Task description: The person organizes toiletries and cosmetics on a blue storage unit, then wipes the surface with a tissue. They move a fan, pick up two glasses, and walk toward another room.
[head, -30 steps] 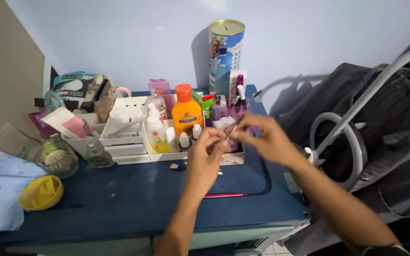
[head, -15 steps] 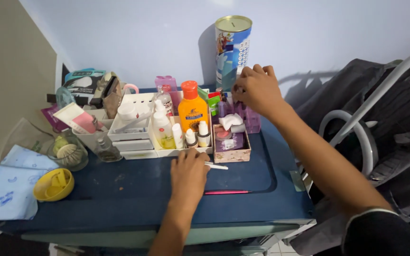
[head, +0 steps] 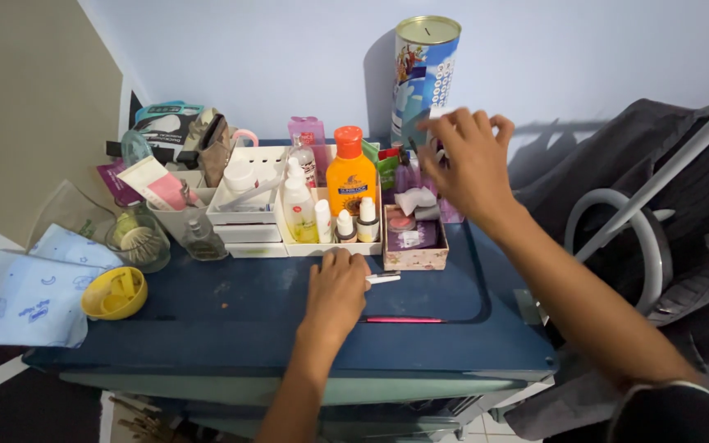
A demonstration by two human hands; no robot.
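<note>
Left hand: we log the left hand (head: 336,289) low in the centre of the frame, palm down on the dark blue tabletop (head: 207,320), fingers curled over one end of a small white stick (head: 383,279); whether they pinch it we cannot tell.
White stick: thin, short, lying flat just in front of the pink patterned box (head: 414,259), its right end showing past the fingers.
Right hand: we log the right hand (head: 468,164) in the upper centre, fingers spread and released, over the back row of items; what lies beneath it is hidden.
Pink patterned box: holds a purple packet, a round pink compact and white pads.
White organiser tray (head: 331,246): holds an orange bottle (head: 350,182), a pale yellow-green bottle and small white dropper bottles.
Tall printed tin (head: 423,74): stands at the wall behind the right hand, partly covered by it.
Pink pencil (head: 404,319): lies flat right of the left hand.
Yellow bowl (head: 114,293): left of the frame, contents unclear.
</note>
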